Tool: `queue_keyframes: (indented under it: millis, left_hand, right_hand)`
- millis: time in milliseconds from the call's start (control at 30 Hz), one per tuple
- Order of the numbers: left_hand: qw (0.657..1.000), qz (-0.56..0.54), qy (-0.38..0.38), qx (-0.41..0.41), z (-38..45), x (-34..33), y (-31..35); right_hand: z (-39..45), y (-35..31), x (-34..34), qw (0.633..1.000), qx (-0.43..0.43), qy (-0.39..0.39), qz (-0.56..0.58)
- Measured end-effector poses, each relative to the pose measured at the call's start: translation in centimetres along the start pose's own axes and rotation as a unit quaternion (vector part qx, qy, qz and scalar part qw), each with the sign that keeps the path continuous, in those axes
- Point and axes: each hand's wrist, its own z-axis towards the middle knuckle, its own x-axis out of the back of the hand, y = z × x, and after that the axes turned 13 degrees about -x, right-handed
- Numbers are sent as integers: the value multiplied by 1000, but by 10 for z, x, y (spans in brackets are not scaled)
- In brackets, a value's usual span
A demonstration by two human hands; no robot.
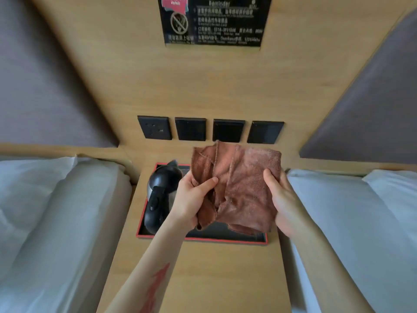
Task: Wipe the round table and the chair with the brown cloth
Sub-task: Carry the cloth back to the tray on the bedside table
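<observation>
I hold the brown cloth (243,177) up in front of me with both hands, above a wooden nightstand. My left hand (191,199) pinches its crumpled left edge between thumb and fingers. My right hand (279,199) grips its right edge, thumb on the front. The cloth hangs partly folded and spread between them. Neither the round table nor the chair is in view.
Under the cloth a red-rimmed black tray (203,238) holds a black electric kettle (161,195) on the nightstand (198,279). White beds flank it, the left bed (56,211) and the right bed (349,222). Several black wall sockets (209,131) and a black notice plaque (214,19) sit on the wooden wall.
</observation>
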Motion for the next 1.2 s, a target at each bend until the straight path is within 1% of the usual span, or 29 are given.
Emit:
queue_keyframes:
  millis: [133,200,300,333,400,467,500,600,667,700,733,767,800,833,867,900,933,967,1000,1067,1100,1133,1200]
  left_hand:
    - [999,49,-7,11,16,15,-75]
    - [996,85,-4,6,23,19,-109]
    - [992,122,-10,6,32,23,-151]
    - [991,134,-15,4,35,23,-161]
    - [988,150,-30,11,43,24,-180]
    - [984,174,-43,23,51,26,-196]
    - [980,193,-47,29,54,28,-203]
    - [962,263,-58,38,60,35,-220]
    - [952,296,-63,36,59,39,-223]
    - [940,332,-65,30,58,40,-222]
    - [921,383,-68,24,58,41,-220]
    - [894,441,-73,17,57,40,-218]
    - [861,503,-80,1,55,38,-215]
    - [826,557,-86,-26,52,33,-212]
    - [800,590,-87,-66,49,27,-211]
    - [782,608,-90,-108,47,19,-212]
    - [768,615,-101,-146,46,12,-213]
    - [755,621,-128,-169,45,6,-217]
    - [742,626,-168,-171,44,3,-222]
    - [715,645,-237,-129,43,5,-237]
    - [705,655,-252,-103,42,8,-244]
    - [703,658,-253,-91,41,12,-251]
    - [711,653,-247,-86,42,14,-256]
  right_hand:
    - [47,58,10,998,0,43,-47]
    - [69,84,15,996,-14,48,-79]
    - [97,115,22,991,-33,51,-116]
    - [105,123,26,991,-37,58,-117]
    - [122,137,32,983,-36,83,-160]
    - [133,145,34,965,-27,106,-238]
    - [137,149,36,950,-20,123,-287]
    - [146,157,37,888,23,180,-423]
    - [148,160,34,854,25,198,-481]
    - [146,159,32,842,25,202,-500]
    - [145,158,31,837,26,207,-506]
    - [144,155,29,839,29,216,-499]
    - [142,153,28,841,40,232,-487]
    - [140,150,26,839,62,255,-477]
    - [138,149,24,829,98,279,-475]
    - [138,150,22,813,134,294,-485]
    - [138,152,20,795,158,288,-509]
    - [140,155,18,778,162,259,-548]
    - [142,162,16,766,151,218,-586]
    - [147,179,15,753,115,151,-630]
    - [149,186,16,751,107,137,-637]
    - [151,192,16,751,108,135,-637]
    - [153,196,16,754,122,144,-630]
